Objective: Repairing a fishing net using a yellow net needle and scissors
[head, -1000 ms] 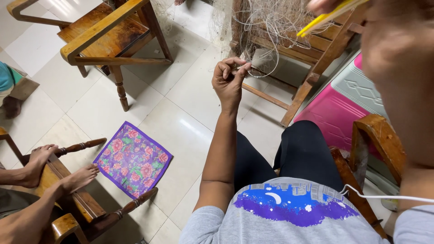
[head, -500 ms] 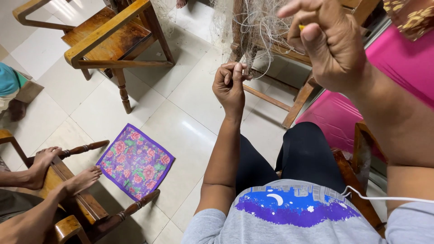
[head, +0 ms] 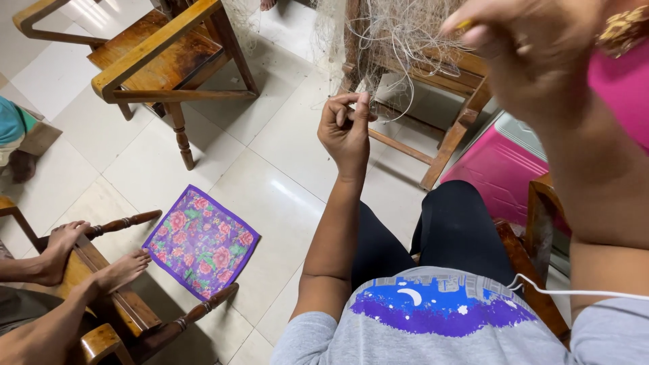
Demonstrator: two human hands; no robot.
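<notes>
A seated person's left hand [head: 346, 132] pinches pale strands of a fishing net [head: 395, 40] that hangs tangled over a wooden chair [head: 446, 145] straight ahead of the knees, thumb and fingertips clenched on the threads. The right hand [head: 534, 57], raised close above and to the right of that chair, is blurred; it appears closed on a thin yellow tool [head: 463, 25], though the grasp cannot be told for certain. Judged from here, the loose loops could snag on the chair's rails or knot further if the pinched strands are tugged sideways, and the fine threads could slip from so light a pinch. By count: one net, two working hands, one yellow tool. A second wooden chair [head: 155, 61] stands to the left of the net chair, and a third chair's arm [head: 537, 223] shows beside a pink box [head: 503, 172] at its right. One purple flowered cloth [head: 201, 242] lies on the tiled floor [head: 284, 182] below and left, near another person's two bare feet [head: 94, 253].
</notes>
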